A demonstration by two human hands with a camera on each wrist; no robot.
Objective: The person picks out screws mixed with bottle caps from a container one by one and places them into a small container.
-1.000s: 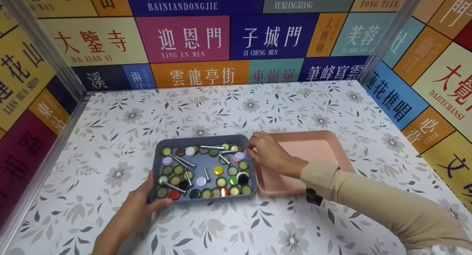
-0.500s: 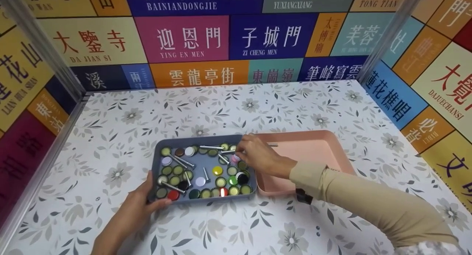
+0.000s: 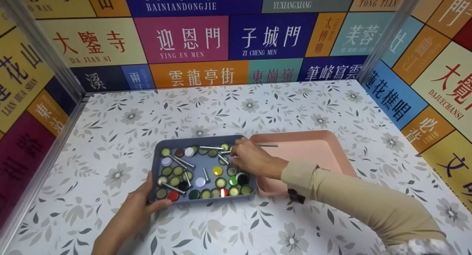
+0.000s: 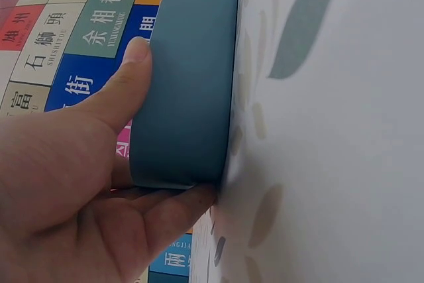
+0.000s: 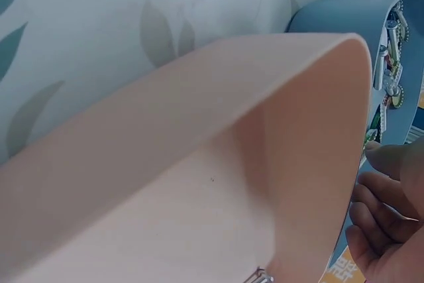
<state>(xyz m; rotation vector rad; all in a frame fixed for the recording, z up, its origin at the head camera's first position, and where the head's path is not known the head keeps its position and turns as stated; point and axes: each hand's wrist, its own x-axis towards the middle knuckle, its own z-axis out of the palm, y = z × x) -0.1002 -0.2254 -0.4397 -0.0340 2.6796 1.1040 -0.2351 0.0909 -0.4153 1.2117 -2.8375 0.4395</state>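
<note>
My left hand (image 3: 137, 204) grips the front left corner of a blue-grey tray (image 3: 202, 160); in the left wrist view the thumb lies at the rim and the fingers wrap the corner. The tray holds bottle caps (image 3: 217, 170) of several colours and silver screws (image 3: 206, 174). My right hand (image 3: 252, 158) reaches over the tray's right wall, fingertips down beside a screw (image 3: 223, 159) near the back right. In the right wrist view its thumb (image 5: 385, 158) and fingers stand apart near the caps. The hand hides part of that corner.
A pink tray (image 3: 308, 152) stands close against the right side of the blue-grey one. Silver screws (image 3: 268, 145) lie at its back left. The tabletop (image 3: 184, 229) has a leaf and flower print. Panels with lettering (image 3: 184, 37) rise behind and at both sides.
My right hand has moved left from the pink tray's back left corner into the blue-grey tray. Screws in the pink tray have come into view. The left hand has stayed in place.
</note>
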